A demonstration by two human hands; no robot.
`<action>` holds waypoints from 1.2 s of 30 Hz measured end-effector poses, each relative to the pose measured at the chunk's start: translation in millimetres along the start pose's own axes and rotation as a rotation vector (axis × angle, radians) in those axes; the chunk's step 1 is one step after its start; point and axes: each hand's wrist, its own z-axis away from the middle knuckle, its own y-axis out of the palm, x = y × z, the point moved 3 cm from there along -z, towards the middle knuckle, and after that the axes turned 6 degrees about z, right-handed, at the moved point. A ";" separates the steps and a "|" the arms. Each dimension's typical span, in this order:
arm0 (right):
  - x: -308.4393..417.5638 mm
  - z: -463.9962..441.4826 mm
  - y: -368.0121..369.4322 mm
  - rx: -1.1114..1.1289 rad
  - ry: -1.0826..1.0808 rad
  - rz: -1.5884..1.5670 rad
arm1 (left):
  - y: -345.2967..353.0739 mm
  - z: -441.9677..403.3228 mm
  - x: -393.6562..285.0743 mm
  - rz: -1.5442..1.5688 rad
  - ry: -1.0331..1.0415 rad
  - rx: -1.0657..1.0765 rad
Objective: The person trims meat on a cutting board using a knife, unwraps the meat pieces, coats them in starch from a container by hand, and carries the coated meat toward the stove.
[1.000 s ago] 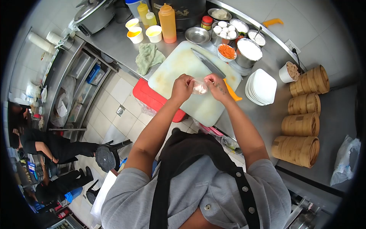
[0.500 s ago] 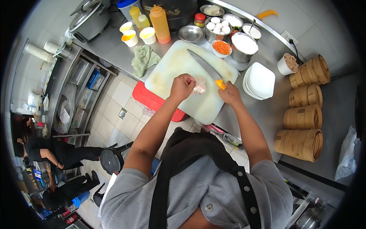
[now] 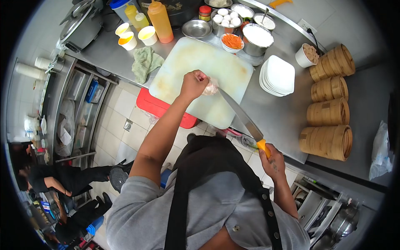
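A small pale pink piece of raw meat (image 3: 211,87) lies on the white cutting board (image 3: 183,62). My left hand (image 3: 194,85) is closed at its left side, fingertips pinched against its edge. My right hand (image 3: 274,161) is wrapped round the yellow handle of a long kitchen knife (image 3: 241,114). The blade slants from the hand across the board's near right edge, and its tip reaches the right side of the meat. Whether the tip touches or enters the meat, I cannot tell.
Beyond the board stand eggs (image 3: 225,18), shredded carrot (image 3: 231,41) and squeeze bottles (image 3: 160,21). White plates (image 3: 278,75) and bamboo steamers (image 3: 327,112) line the right. A green cloth (image 3: 146,63) lies left. Two people in dark clothes are at lower left.
My right hand has drawn the knife back toward my body and to the right, so the tip now meets the meat. My left hand keeps its pinch. The view has shifted slightly.
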 end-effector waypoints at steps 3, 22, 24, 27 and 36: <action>10.5 6.6 5.8 -0.025 -0.015 -0.048 | 3.1 2.2 -3.1 -0.007 -0.008 0.041; 90.7 -11.6 -4.0 -0.020 -0.029 0.207 | 17.0 32.3 -6.9 -0.145 0.264 0.179; 96.9 -15.2 -4.3 -0.027 -0.034 0.253 | 19.2 35.8 -4.6 -0.131 0.198 0.187; 103.1 -21.8 -2.2 -0.047 -0.051 0.290 | 21.4 38.6 -4.9 -0.134 0.242 0.203; 114.8 -42.7 7.6 -0.091 -0.094 0.359 | 22.5 37.2 4.4 -0.032 0.150 0.240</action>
